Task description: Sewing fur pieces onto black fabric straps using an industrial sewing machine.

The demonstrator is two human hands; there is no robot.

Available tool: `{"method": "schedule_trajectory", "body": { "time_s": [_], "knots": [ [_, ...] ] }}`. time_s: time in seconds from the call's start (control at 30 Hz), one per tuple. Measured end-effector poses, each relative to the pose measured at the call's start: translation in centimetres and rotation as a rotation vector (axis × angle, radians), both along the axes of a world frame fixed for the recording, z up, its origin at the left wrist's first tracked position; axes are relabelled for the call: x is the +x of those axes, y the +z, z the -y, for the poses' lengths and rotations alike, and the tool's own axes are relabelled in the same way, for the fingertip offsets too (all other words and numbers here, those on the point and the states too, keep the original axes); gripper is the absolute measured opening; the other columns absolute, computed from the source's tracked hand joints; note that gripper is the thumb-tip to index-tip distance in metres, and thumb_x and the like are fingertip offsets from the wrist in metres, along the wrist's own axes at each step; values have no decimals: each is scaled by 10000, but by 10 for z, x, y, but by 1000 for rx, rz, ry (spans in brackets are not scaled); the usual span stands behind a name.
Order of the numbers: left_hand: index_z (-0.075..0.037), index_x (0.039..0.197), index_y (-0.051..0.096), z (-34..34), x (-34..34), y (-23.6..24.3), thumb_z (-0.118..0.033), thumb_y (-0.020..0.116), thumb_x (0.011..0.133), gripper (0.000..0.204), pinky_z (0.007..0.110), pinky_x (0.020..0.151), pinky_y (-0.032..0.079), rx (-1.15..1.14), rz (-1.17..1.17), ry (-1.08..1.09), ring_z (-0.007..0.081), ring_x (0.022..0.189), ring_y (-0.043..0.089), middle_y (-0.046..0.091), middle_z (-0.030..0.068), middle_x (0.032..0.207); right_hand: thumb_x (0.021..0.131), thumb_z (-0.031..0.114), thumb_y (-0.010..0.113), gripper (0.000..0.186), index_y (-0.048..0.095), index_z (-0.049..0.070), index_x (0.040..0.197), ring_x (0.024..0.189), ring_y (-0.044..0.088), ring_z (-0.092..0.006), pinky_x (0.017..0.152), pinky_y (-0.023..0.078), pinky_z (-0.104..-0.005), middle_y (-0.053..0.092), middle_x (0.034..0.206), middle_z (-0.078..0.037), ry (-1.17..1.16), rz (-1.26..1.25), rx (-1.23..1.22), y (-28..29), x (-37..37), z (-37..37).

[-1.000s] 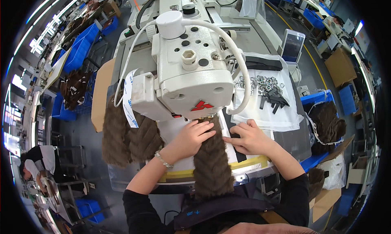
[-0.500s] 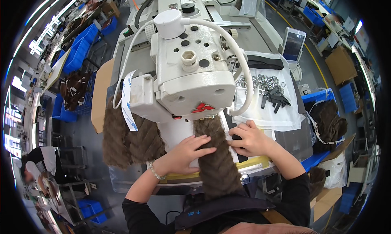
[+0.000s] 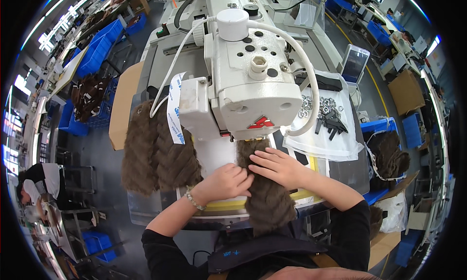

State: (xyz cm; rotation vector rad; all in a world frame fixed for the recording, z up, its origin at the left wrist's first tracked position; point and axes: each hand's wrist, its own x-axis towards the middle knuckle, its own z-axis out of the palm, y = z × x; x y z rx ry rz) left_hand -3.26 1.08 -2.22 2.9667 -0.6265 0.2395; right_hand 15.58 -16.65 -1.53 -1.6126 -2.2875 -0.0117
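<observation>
- Head view, centre: one long brown fur strip (image 3: 267,212), pile side up, running from beneath the machine head down over the table's near edge.
- One left hand (image 3: 226,183), fingers bent inward, fingertips and thumb at the strip's left border; whether the fur is pinched between them, cannot tell.
- One right hand (image 3: 279,169), fingers extended and close together, palm down across the upper part of the strip, its fingertips near the left hand.
- One beaded bracelet (image 3: 193,198), pale, on the left wrist.
- One sewing machine head (image 3: 258,109), white, with a red emblem, directly above the strip's far end.
- One white hose (image 3: 314,80), curving down the machine's right side.
- One paper tape (image 3: 174,109), white with blue print, hanging at the machine's left.
- Brown fur pieces (image 3: 138,158), side by side on the table, left of the machine.
- Yellow tape (image 3: 224,205), along the table's near edge.
- One white sheet (image 3: 335,152), right of the machine, bearing metal rings (image 3: 327,106), black clips (image 3: 332,125) and a black strap (image 3: 325,83).
- One screen device (image 3: 355,65), standing beyond the sheet.
- One blue bin (image 3: 377,125), right of the table, with more brown fur (image 3: 389,156) inside.
</observation>
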Motion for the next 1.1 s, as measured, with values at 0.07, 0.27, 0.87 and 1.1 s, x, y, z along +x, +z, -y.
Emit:
{"method": "schedule_trajectory", "body": {
  "time_s": [0.07,0.27,0.87,1.1],
  "knots": [
    [-63,1159,607,-4,-2,5,-452,724,667,638,375,922,459,20,-209,109,238,1041,586,610,81,1082,753,132,616,577,527,38,1315,1270,514,-288,1074,389,-425,528,1373,-151,-7,-2,14,-12,1,-3],
    [-23,1219,571,-13,7,14,-242,777,668,628,388,946,431,-217,116,343,262,1111,569,598,127,1151,724,88,648,566,556,38,1280,1166,597,-312,1004,480,-418,606,1279,-143,-86,-306,19,-15,3,-2],
    [-18,867,643,19,9,-24,-116,616,731,170,273,664,508,91,344,149,223,882,675,678,131,951,588,183,740,753,469,87,1284,1303,454,-286,1056,370,-405,413,1471,-129,110,27,-247,32,6,-41],
    [-15,830,629,19,11,-23,-115,610,734,140,280,716,521,113,422,129,241,910,675,670,120,897,703,135,651,605,516,10,1279,1313,468,-291,1082,380,-408,478,1415,-161,23,33,-148,2,4,-40]
  ]
}}
